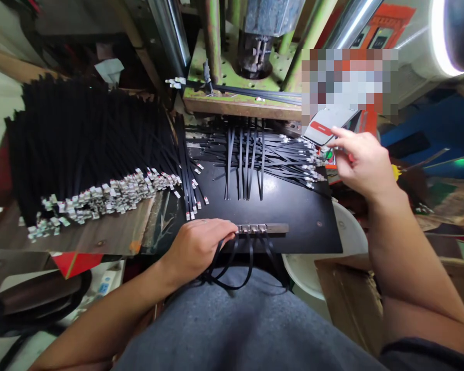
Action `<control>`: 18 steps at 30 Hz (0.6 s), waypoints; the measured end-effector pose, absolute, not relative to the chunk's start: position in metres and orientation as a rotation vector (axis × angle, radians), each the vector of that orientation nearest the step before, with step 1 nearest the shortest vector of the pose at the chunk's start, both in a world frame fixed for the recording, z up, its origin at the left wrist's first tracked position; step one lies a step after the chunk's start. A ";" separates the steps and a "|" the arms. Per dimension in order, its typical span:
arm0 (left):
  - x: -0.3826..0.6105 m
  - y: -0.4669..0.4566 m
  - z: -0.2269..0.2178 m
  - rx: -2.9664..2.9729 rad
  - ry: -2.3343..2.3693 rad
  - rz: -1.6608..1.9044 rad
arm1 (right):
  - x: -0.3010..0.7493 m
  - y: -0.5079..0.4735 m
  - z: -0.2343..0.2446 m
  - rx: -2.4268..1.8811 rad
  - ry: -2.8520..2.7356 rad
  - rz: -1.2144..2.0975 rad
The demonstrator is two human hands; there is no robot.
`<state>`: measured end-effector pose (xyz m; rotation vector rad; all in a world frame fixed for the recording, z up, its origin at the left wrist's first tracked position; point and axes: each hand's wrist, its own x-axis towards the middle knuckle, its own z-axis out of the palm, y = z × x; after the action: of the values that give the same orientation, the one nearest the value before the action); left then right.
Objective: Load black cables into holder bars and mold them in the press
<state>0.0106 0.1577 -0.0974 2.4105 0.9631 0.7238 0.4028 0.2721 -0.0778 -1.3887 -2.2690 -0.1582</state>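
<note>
Though cluttered, a black board [305, 221] beside a green press [232, 56]

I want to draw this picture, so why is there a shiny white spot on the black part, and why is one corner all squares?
In the head view, white glare shines on the black board, probably reflected light; a pixelated square patch hides whatever is behind it; a bright white glow sits at the top right.

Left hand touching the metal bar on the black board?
Touching: the head view shows the left hand with its fingertips resting against the left end of the metal bar.
</note>
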 end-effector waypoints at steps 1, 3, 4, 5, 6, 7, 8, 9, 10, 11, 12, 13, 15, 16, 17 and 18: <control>0.009 0.157 -0.099 2.386 0.988 0.754 | 0.391 0.263 -0.072 -1.316 -2.298 -0.121; 0.010 0.155 -0.100 2.401 1.021 0.741 | 0.362 0.253 -0.064 -1.159 -2.364 -0.008; 0.012 0.154 -0.098 2.437 1.029 0.706 | 0.345 0.250 -0.062 -1.094 -2.390 0.064; 0.014 0.152 -0.096 2.482 1.039 0.657 | 0.324 0.250 -0.062 -1.035 -2.412 0.132; 0.017 0.151 -0.092 2.530 1.051 0.597 | 0.302 0.250 -0.062 -0.995 -2.448 0.206; 0.019 0.149 -0.089 2.576 1.070 0.537 | 0.277 0.251 -0.064 -0.966 -2.500 0.271; 0.020 0.148 -0.085 2.619 1.095 0.484 | 0.252 0.251 -0.066 -0.950 -2.573 0.328; 0.021 0.147 -0.082 2.650 1.127 0.433 | 0.227 0.251 -0.070 -0.961 -2.651 0.371; 0.021 0.146 -0.079 2.670 1.158 0.397 | 0.203 0.251 -0.074 -0.989 -2.723 0.394; 0.020 0.145 -0.077 2.681 1.185 0.380 | 0.182 0.251 -0.078 -1.037 -2.772 0.395; 0.019 0.144 -0.077 2.679 1.207 0.376 | 0.165 0.252 -0.082 -1.098 -2.798 0.378; 0.018 0.144 -0.077 2.667 1.219 0.376 | 0.151 0.254 -0.086 -1.159 -2.803 0.349; 0.016 0.145 -0.079 2.629 1.233 0.387 | 0.134 0.260 -0.090 -1.233 -2.807 0.312; 0.015 0.146 -0.080 2.610 1.241 0.386 | 0.131 0.263 -0.089 -1.243 -2.832 0.329; 0.015 0.148 -0.081 2.600 1.245 0.381 | 0.131 0.265 -0.088 -1.249 -2.866 0.364; 0.015 0.149 -0.082 2.604 1.242 0.380 | 0.133 0.266 -0.085 -1.248 -2.896 0.403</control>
<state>0.0147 0.1489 -0.0825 2.6040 1.2425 0.3801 0.1335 0.2661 -0.0852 -1.2483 -2.8957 0.4031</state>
